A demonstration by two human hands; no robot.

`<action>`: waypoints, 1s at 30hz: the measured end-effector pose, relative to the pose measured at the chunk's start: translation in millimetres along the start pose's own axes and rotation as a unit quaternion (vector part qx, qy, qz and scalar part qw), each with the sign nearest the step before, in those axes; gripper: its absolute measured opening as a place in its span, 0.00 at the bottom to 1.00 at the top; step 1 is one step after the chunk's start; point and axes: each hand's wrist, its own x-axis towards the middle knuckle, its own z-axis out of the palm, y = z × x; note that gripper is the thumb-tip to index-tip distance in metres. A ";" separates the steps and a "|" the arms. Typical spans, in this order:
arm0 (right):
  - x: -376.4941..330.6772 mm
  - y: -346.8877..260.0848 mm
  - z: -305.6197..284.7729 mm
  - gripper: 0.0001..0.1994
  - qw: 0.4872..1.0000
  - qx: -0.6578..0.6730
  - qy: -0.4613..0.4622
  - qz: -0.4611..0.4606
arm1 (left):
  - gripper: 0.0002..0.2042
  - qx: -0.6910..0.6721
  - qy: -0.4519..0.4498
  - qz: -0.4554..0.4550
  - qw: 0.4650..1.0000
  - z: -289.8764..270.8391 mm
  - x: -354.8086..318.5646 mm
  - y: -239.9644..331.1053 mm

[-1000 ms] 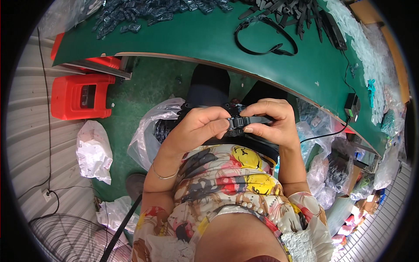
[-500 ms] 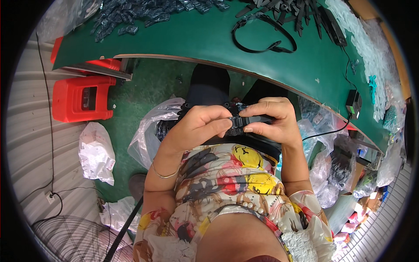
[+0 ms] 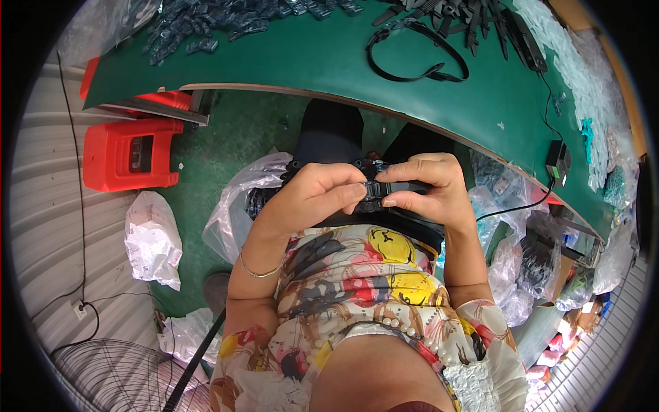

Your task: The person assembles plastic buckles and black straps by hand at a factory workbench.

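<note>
1. Centrally, the left end of a black buckle [image 3: 373,192] is pinched by the left hand [image 3: 318,196], grip narrow.
2. Its right end, with a dark strap [image 3: 412,186], is gripped by the right hand [image 3: 429,189].
3. Buckle held close before the body, near the dark trousers [image 3: 332,134].
4. Beside the left wrist, a clear plastic bag [image 3: 230,209] is seen.
5. Beyond, a black strap loop [image 3: 434,71] and heaped dark pieces [image 3: 233,24] are spread on the green table [image 3: 295,65].

Hands [image 3: 312,196] close together, thumbs [image 3: 410,200] and forefingers [image 3: 406,169] pinching, elbows [image 3: 248,305] bent
</note>
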 end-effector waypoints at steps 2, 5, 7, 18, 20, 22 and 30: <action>0.1 -4.4 -0.6 0.14 1.000 -0.011 0.006 -0.008 | 0.08 -0.010 0.003 0.012 1.000 1.4 -0.2 0.5; 1.7 -3.0 -0.9 0.15 1.000 -0.015 0.011 -0.011 | 0.08 0.020 0.017 0.001 1.000 -0.1 1.5 0.8; 2.7 -1.3 -0.6 0.15 1.000 -0.015 0.011 -0.009 | 0.08 0.023 0.023 -0.005 0.999 -0.9 2.4 -0.9; 1.3 -2.3 2.0 0.13 1.000 -0.012 0.012 0.022 | 0.06 0.061 0.045 -0.012 0.997 -0.3 0.4 -0.4; -0.4 -3.3 -1.7 0.12 0.999 -0.023 0.014 0.025 | 0.05 0.069 0.059 -0.012 0.996 -1.6 1.1 1.6; -2.7 -4.0 -5.3 0.12 0.999 -0.032 0.006 0.036 | 0.05 0.115 0.063 0.003 0.991 -7.6 -5.8 2.0; -38.0 -27.9 -45.6 0.11 0.989 -0.092 -0.019 0.110 | 0.09 0.268 0.088 0.006 0.959 -26.9 -42.0 16.0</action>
